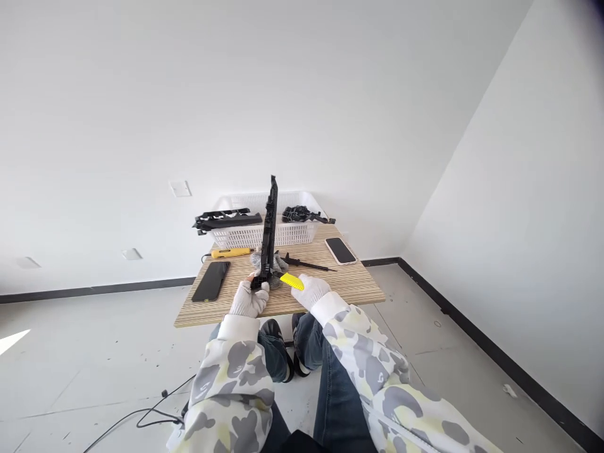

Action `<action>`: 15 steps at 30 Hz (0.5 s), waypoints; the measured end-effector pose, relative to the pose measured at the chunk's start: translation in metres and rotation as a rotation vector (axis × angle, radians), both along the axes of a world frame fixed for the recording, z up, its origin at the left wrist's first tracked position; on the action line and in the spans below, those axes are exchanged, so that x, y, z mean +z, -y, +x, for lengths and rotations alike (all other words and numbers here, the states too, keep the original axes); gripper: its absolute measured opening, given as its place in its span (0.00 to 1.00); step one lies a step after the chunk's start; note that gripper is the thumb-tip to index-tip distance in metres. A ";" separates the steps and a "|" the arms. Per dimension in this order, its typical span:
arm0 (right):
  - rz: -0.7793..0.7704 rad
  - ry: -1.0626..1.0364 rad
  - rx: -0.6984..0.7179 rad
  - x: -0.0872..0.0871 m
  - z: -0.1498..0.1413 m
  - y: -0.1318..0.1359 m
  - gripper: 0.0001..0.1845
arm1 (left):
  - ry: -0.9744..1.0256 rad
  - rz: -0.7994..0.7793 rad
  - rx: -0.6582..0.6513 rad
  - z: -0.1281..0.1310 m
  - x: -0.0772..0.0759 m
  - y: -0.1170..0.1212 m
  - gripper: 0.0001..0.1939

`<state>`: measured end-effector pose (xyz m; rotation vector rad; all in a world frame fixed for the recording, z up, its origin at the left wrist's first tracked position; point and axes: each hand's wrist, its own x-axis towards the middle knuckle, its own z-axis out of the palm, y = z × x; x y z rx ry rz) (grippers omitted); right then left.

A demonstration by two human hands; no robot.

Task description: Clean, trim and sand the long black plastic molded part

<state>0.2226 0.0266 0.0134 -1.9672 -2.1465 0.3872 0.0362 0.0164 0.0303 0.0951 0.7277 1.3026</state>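
My left hand (250, 298), in a white glove, is closed around the lower end of a long black plastic part (268, 229). The part stands nearly upright above the table's front half. My right hand (311, 290), also gloved, grips a yellow-handled knife (292, 281). Its dark tip points left at the base of the black part; whether they touch I cannot tell. A crumpled grey cloth (279, 264) lies behind the part, which partly hides it.
On the wooden table (349, 291) lie a dark phone (211, 281), a white-edged phone (340, 250), a yellow-handled corded tool (231, 252) and a thin black tool (309, 263). Behind, a white basket (236, 238) bears black plastic parts (226, 220) and a dark bundle (297, 214).
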 end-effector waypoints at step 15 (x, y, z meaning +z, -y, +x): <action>-0.022 0.001 -0.083 0.008 -0.011 0.007 0.14 | -0.081 -0.046 0.113 0.000 -0.003 -0.003 0.11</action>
